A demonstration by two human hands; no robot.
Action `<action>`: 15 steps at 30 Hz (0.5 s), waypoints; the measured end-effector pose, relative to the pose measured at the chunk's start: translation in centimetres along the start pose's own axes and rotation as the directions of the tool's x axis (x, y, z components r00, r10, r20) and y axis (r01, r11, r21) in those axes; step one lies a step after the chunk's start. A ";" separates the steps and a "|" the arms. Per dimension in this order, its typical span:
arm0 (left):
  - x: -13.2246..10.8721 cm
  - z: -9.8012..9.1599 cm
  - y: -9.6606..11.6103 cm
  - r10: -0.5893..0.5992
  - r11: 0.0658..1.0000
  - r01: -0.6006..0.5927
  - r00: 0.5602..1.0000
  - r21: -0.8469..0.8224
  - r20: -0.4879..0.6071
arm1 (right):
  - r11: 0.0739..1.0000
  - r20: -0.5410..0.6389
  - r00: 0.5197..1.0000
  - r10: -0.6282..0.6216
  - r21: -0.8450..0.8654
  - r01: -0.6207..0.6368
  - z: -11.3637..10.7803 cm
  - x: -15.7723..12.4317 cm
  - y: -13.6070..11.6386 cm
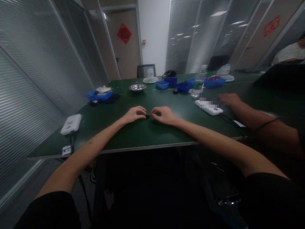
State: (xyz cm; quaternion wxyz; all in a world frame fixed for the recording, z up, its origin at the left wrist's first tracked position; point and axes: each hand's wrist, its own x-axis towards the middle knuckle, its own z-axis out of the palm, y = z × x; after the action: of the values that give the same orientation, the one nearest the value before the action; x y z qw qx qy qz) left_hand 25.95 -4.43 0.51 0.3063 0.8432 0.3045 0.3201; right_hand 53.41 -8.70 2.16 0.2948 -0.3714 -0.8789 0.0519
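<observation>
My left hand point(134, 114) and my right hand point(164, 115) meet just above the green table point(133, 136), fingertips facing each other. Between them is a small black piece point(147, 116), with a thin light line running from it toward the right fingertips. The left thumb and fingers are closed on the black piece. My right hand pinches at the far end of the thin line; its other fingers are curled. The piece is too small and dim for me to tell its kind.
Beyond my hands stand a metal bowl point(137, 88), a small blue tray point(162, 84) and a water bottle point(199, 82). A filled blue tray point(98, 94) and a white device point(71, 124) lie left. At right, a co-worker's hand point(230, 100) is near another white device point(209, 108).
</observation>
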 end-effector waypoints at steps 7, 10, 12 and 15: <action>-0.1 -0.3 0.4 -0.011 0.992 0.009 1.000 0.128 0.018 | 0.996 0.053 0.995 -0.084 -0.039 0.086 0.0 -0.2 -0.2; -0.1 -0.2 0.3 0.005 0.992 -0.008 1.000 0.122 0.021 | 0.990 0.093 0.987 -0.133 -0.042 0.138 0.2 -0.2 0.0; -0.1 -0.2 0.3 0.013 0.993 -0.017 0.999 0.113 0.032 | 0.987 0.106 0.983 -0.148 -0.046 0.153 0.4 -0.1 0.1; -0.1 -0.1 0.3 0.014 0.996 -0.018 0.999 0.091 0.048 | 0.988 0.093 0.985 -0.142 -0.049 0.147 0.7 0.1 0.2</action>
State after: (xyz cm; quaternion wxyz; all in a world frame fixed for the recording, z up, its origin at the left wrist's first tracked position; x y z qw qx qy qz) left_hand 25.92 -4.65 0.69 0.2718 0.8661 0.3047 0.2885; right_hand 53.14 -8.38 1.57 0.2478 -0.3120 -0.9169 0.0226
